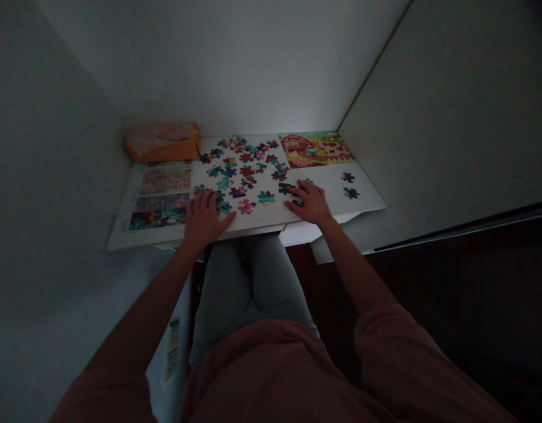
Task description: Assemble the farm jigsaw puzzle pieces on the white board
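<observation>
My left hand (204, 218) lies on the table's front left part, fingers spread over several jigsaw pieces, with a teal jigsaw piece (225, 208) by its thumb. Spread fingers of my right hand (313, 203) rest on dark blue jigsaw pieces (285, 188), which they partly cover. Between the hands lie a pink jigsaw piece (246, 206) and a teal-green jigsaw piece (266, 198). Many loose pieces, among them a red-brown jigsaw piece (246, 171), are scattered farther back. To the right sit two separate pieces, a dark blue jigsaw piece (351, 192) and another jigsaw piece (347, 177).
An orange box (165, 144) stands at the back left, against the wall (253, 70). A printed sheet (162, 194) lies in front of it. At the back right is a farm picture (315, 150). The white table (363, 200) fits between side walls.
</observation>
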`<state>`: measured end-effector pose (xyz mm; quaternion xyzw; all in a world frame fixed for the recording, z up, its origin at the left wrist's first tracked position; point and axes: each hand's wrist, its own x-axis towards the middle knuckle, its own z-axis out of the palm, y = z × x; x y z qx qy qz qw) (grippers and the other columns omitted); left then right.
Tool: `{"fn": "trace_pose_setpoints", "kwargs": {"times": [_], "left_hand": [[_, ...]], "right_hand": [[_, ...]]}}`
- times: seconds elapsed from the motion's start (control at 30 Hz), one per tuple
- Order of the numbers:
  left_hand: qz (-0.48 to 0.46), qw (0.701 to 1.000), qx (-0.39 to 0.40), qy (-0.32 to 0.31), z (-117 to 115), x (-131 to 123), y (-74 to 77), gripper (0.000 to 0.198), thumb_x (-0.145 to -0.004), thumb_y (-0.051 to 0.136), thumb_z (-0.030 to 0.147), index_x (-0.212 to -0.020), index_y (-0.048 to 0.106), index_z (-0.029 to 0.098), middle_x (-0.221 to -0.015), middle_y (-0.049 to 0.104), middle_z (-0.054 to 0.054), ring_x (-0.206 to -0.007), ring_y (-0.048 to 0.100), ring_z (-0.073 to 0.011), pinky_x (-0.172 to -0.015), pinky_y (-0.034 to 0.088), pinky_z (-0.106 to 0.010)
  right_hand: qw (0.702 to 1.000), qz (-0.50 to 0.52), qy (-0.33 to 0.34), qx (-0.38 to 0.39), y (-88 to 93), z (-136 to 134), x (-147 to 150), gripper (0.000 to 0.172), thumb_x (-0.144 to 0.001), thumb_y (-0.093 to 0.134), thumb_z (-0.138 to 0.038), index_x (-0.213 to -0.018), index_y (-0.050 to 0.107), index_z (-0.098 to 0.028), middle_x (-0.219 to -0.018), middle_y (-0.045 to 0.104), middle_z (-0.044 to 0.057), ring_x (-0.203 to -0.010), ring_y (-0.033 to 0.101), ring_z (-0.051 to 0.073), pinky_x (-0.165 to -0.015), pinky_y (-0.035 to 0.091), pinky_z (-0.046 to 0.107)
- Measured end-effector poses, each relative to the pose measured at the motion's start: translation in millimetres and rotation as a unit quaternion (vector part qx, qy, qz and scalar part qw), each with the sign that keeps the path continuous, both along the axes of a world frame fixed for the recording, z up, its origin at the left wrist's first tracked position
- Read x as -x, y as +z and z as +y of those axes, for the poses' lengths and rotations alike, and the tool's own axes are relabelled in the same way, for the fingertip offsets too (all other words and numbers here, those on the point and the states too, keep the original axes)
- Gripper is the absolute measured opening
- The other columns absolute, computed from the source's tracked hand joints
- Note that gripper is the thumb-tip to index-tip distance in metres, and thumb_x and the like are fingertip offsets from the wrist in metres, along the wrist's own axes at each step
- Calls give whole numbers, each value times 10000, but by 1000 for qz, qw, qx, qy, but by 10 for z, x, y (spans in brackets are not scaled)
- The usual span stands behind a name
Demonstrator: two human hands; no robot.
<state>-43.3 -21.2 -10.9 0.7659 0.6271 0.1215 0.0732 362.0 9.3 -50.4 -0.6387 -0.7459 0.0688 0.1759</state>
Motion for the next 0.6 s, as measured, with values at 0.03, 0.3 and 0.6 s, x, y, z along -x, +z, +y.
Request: {"fn": "trace_pose_setpoints", "kwargs": {"times": [0.03, 0.3, 0.6], "left_hand": [[2, 1000, -3, -3, 0, 3, -11, 1020, -1192, 445, 793, -2014, 458, 190, -2095, 432, -189, -1978, 320, -488, -1593, 270, -739], [23, 999, -22, -9, 3, 15, -61, 999, -1233, 446, 756, -1972, 494, 86, -2062, 460, -262, -1969, 339, -480, -1598, 280, -714], [35, 998, -43, 5, 26, -7, -82, 841, -1248, 621, 653, -1937, 547, 176, -2018, 538, -256, -1927, 433, -487, -1576, 352, -726]], "right_hand": [[1000, -2, -10, -2, -3, 2, 7, 685, -1176, 676, -733, -1807, 795, -495, -1964, 632, -6, -1910, 489, 464, -1549, 411, 778], [1000, -11, -27, 1, 41, 0, 39, 616, -1240, 637, -618, -1768, 827, -365, -1963, 648, 112, -1852, 553, 424, -1515, 425, 695], [992, -39, 110, 50, 378, 379, 302, 849, -1094, 966, -618, -1879, 740, -386, -1964, 628, 139, -1779, 577, 528, -1453, 466, 748]]}}
